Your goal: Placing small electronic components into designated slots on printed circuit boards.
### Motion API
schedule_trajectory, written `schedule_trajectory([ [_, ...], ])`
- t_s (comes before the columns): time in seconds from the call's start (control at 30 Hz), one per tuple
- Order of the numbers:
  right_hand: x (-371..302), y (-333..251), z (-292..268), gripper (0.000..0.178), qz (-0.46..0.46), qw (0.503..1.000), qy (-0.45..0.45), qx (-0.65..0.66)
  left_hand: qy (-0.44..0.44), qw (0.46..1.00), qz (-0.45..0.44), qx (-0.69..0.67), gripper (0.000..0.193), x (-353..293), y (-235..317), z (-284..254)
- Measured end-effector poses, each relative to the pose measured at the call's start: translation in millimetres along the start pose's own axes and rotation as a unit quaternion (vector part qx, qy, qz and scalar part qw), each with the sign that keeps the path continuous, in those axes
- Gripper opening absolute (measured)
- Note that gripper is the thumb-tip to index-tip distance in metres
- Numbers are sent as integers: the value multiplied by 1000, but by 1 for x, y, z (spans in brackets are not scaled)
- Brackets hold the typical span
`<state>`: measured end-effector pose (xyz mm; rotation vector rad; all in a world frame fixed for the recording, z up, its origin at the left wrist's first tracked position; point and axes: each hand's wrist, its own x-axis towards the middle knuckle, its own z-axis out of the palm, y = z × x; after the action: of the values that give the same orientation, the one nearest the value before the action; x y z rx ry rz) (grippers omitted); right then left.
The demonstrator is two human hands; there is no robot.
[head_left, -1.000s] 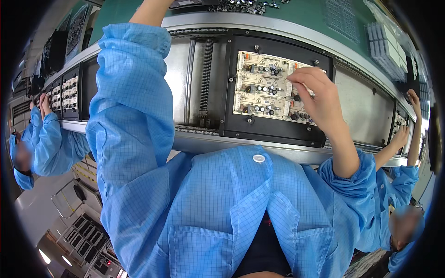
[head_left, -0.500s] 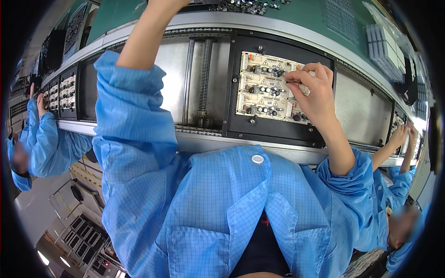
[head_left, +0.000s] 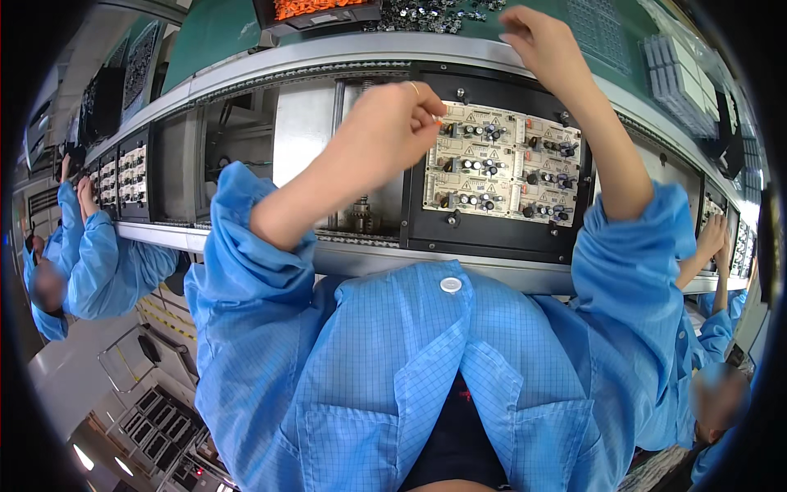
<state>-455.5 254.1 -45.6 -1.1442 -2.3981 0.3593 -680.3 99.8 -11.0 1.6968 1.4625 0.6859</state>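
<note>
A panel of cream circuit boards (head_left: 471,182) with black capacitors and small orange parts lies in a black carrier frame (head_left: 484,234) on the conveyor. At the panel's far left corner my left hand (head_left: 389,127) pinches a small orange component (head_left: 438,122), mostly covered by the fingertips. Beyond the carrier, my right hand (head_left: 548,45) hovers over the green bench, thumb and forefinger apart, with nothing visible between them. Just left of it lies a scatter of small black and silver parts (head_left: 426,16).
A dark bin (head_left: 320,25) of orange components stands at the far edge. White stacked trays (head_left: 679,74) sit far right. The conveyor rail (head_left: 344,56) runs across. Co-workers' hands (head_left: 86,195) are at the left carrier, and others (head_left: 713,239) work at the right.
My right hand has left the board and moved away to the far bench. My left hand has come back from the far side to the panel's corner, holding an orange component.
</note>
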Motion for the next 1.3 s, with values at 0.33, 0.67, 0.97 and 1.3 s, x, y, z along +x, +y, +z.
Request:
schedule_trajectory([
  [0.33,37,17,40,19,17,993,75,94,-2,996,21,85,10,-13,1,21],
  [0.67,-8,-6,-18,20,137,957,49,252,-9,972,105,212,5,-10,-5,30],
  [0.97,-77,-26,-47,16,124,905,40,406,-41,947,127,291,5,-7,3,34],
  [1.3,-136,-60,-49,23,137,917,-20,374,15,968,66,240,7,12,8,18],
])
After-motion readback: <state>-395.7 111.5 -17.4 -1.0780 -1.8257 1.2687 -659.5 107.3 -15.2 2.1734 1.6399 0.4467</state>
